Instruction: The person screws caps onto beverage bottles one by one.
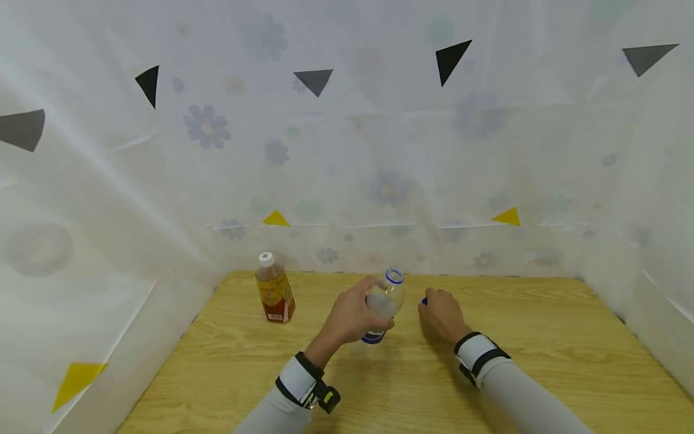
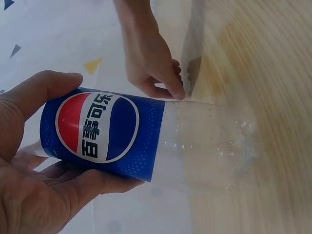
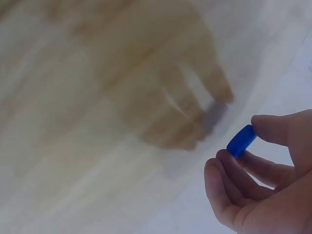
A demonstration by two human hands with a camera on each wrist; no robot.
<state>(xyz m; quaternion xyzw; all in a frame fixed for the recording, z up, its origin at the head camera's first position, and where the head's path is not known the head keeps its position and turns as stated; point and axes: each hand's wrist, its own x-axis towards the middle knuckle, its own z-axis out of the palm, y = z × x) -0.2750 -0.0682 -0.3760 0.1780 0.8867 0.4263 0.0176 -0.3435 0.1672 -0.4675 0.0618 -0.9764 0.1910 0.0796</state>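
My left hand [image 1: 353,314] grips a clear plastic Pepsi bottle [image 2: 100,129] around its blue label. The bottle's mouth is uncapped, with a blue ring at the neck, and in the head view it leans slightly to the right. No dark drink shows inside. Off to the right, my right hand [image 1: 443,314] pinches a blue bottle cap [image 3: 241,141] between thumb and fingers. In the right wrist view the cap is above the tabletop, which reflects the hand. Bottle and cap are apart.
A bottle of amber drink [image 1: 275,292] with a white cap and yellow-red label stands at the table's back left. The wood-grain table [image 1: 547,337] is bordered by pale, flower-patterned sheeting [image 1: 347,163] at the back and sides.
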